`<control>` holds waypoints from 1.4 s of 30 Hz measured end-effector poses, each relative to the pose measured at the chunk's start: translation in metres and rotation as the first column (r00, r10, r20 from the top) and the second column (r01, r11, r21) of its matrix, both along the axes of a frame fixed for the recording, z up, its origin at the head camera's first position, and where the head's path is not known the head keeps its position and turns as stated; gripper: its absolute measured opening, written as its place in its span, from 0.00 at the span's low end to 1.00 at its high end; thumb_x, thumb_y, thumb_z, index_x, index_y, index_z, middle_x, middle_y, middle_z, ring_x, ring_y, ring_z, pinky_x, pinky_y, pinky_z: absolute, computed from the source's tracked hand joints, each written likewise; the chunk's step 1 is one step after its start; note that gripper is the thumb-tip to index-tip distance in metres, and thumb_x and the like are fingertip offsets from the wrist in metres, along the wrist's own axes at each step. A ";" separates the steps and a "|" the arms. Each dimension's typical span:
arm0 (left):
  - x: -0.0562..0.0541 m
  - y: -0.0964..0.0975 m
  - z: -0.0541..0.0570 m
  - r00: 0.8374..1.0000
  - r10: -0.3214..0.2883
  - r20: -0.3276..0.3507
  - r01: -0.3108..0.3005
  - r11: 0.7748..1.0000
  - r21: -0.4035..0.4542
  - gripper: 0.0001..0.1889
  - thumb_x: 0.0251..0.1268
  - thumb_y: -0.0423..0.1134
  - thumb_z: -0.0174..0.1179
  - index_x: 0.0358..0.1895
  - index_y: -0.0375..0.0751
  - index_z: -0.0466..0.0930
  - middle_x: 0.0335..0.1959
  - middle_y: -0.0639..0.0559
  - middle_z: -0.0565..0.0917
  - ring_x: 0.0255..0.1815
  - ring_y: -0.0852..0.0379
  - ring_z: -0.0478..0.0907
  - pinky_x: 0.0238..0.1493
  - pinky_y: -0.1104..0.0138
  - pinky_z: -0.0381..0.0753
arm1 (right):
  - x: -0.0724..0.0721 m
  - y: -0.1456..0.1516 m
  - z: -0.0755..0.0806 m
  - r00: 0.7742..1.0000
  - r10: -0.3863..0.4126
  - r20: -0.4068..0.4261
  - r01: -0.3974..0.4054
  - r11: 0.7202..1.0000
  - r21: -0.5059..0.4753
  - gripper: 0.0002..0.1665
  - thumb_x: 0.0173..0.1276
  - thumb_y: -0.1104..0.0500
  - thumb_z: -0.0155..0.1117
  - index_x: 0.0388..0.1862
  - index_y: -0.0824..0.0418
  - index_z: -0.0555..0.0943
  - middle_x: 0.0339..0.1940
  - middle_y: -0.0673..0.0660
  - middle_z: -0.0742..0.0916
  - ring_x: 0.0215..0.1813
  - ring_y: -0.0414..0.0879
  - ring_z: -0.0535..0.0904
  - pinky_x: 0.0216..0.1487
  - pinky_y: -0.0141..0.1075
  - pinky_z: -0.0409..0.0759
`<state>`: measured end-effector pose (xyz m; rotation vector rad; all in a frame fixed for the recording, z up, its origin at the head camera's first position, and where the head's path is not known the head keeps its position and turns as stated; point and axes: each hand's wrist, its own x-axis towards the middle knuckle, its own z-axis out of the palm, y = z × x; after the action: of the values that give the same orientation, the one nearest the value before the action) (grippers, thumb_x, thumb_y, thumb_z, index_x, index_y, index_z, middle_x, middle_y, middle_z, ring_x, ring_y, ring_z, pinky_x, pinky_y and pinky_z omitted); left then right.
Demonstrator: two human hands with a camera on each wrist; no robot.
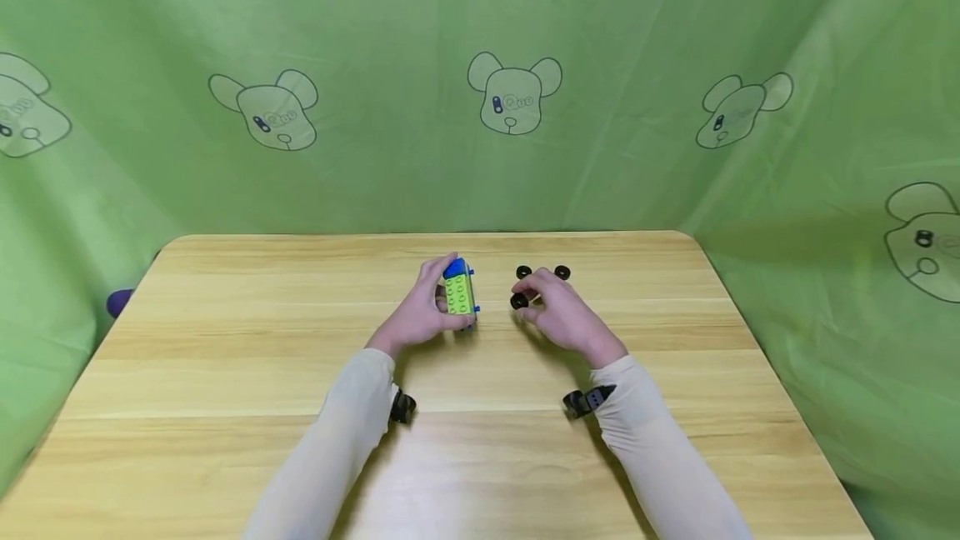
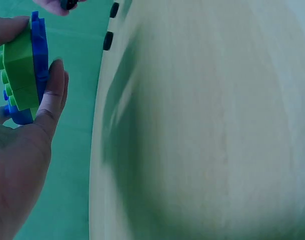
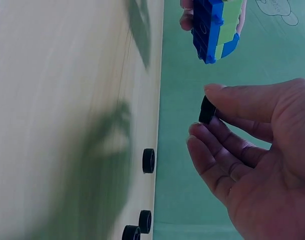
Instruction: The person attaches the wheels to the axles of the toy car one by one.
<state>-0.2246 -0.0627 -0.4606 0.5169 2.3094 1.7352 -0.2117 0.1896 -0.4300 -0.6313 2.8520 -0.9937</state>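
My left hand point(image 1: 417, 313) grips a building-block toy car body point(image 1: 460, 294), raised off the table. It has a lime-green studded top, a blue sloped block at its far end and a blue base point(image 3: 207, 30). Small blue pegs stick out from its right side. To the right of it, my right hand point(image 1: 564, 319) pinches a black toy wheel point(image 3: 207, 110) between thumb and fingertips. The wheel and the car body are apart. Beyond the right hand lie black wheels on the table, one wheel point(image 1: 523, 272) left of another wheel point(image 1: 562, 272).
Three loose wheels show on the tabletop in the right wrist view, the closest to the car body being a single wheel point(image 3: 149, 160). The wooden table point(image 1: 225, 340) ends at a green curtain point(image 1: 390, 182) with bear-head prints. Something purple point(image 1: 118, 302) shows past the left edge.
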 end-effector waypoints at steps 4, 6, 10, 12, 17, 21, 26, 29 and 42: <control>0.003 0.001 0.003 1.000 0.017 0.005 -0.017 1.000 0.004 0.57 0.44 0.31 0.77 0.78 0.51 0.50 0.66 0.48 0.58 0.50 0.47 0.69 0.47 0.63 0.82 | 0.002 -0.001 0.003 1.000 0.008 -0.003 -0.008 1.000 0.005 0.20 0.64 0.66 0.68 0.56 0.66 0.79 0.48 0.58 0.80 0.51 0.54 0.77 0.58 0.50 0.75; 0.005 0.001 0.004 1.000 0.020 0.023 -0.021 0.999 0.030 0.58 0.43 0.30 0.78 0.78 0.53 0.50 0.65 0.49 0.58 0.50 0.47 0.70 0.46 0.63 0.82 | 0.003 -0.002 0.005 1.000 0.010 -0.010 -0.010 1.000 0.006 0.20 0.64 0.66 0.67 0.56 0.66 0.79 0.48 0.58 0.80 0.52 0.54 0.77 0.58 0.50 0.75; 0.010 0.001 0.005 0.997 0.004 0.077 -0.014 0.990 0.140 0.60 0.43 0.25 0.76 0.78 0.57 0.48 0.68 0.50 0.55 0.56 0.43 0.72 0.47 0.60 0.84 | 0.006 -0.003 0.009 1.000 0.010 -0.027 -0.010 1.000 0.007 0.20 0.65 0.65 0.68 0.55 0.64 0.79 0.48 0.56 0.80 0.51 0.53 0.77 0.57 0.49 0.76; 0.011 0.001 0.005 0.996 -0.006 0.090 -0.011 0.983 0.186 0.60 0.44 0.23 0.75 0.79 0.57 0.48 0.70 0.50 0.54 0.59 0.40 0.72 0.48 0.60 0.84 | 0.008 -0.005 0.011 0.999 0.010 -0.034 -0.009 1.000 0.007 0.20 0.65 0.64 0.68 0.55 0.63 0.79 0.48 0.55 0.80 0.51 0.52 0.77 0.57 0.49 0.76; 0.017 0.001 0.003 0.994 -0.017 0.105 -0.009 0.969 0.245 0.58 0.47 0.21 0.73 0.79 0.59 0.49 0.74 0.52 0.53 0.60 0.39 0.73 0.47 0.58 0.84 | 0.013 -0.012 0.017 0.998 0.029 -0.057 -0.029 1.000 -0.007 0.19 0.64 0.64 0.69 0.55 0.62 0.80 0.48 0.54 0.80 0.51 0.51 0.77 0.56 0.47 0.77; 0.020 0.002 0.000 0.988 -0.038 0.150 -0.009 0.953 0.302 0.56 0.51 0.20 0.69 0.79 0.60 0.47 0.73 0.45 0.59 0.56 0.40 0.77 0.47 0.56 0.84 | 0.018 -0.016 0.020 0.995 0.058 -0.080 -0.059 0.998 -0.011 0.19 0.64 0.64 0.69 0.55 0.62 0.80 0.48 0.53 0.80 0.51 0.50 0.77 0.56 0.46 0.77; 0.023 0.003 -0.002 0.979 -0.051 0.195 -0.025 0.930 0.366 0.56 0.53 0.18 0.66 0.80 0.57 0.44 0.71 0.36 0.62 0.57 0.40 0.78 0.50 0.57 0.83 | 0.021 -0.019 0.024 0.993 0.067 -0.100 -0.068 0.998 -0.009 0.20 0.64 0.63 0.69 0.55 0.61 0.80 0.48 0.52 0.79 0.51 0.49 0.77 0.55 0.45 0.78; 0.025 0.003 -0.003 0.975 -0.073 0.210 -0.025 0.903 0.429 0.56 0.52 0.16 0.62 0.80 0.56 0.43 0.73 0.37 0.58 0.59 0.40 0.76 0.52 0.56 0.81 | 0.023 -0.021 0.025 0.993 0.069 -0.097 -0.071 0.997 -0.011 0.20 0.64 0.63 0.69 0.55 0.61 0.80 0.48 0.52 0.79 0.51 0.48 0.77 0.55 0.45 0.78; 0.027 0.007 -0.007 0.964 -0.144 0.223 -0.014 0.811 0.586 0.52 0.51 0.13 0.50 0.79 0.57 0.48 0.77 0.52 0.50 0.63 0.33 0.70 0.51 0.59 0.82 | 0.030 -0.029 0.029 0.992 0.092 -0.086 -0.091 0.996 0.015 0.21 0.65 0.62 0.70 0.56 0.61 0.80 0.50 0.52 0.79 0.53 0.49 0.78 0.57 0.46 0.78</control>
<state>-0.1973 -0.0559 -0.4680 0.4203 1.5342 2.3158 -0.1813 0.1605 -0.4013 -0.8153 2.8701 -0.9595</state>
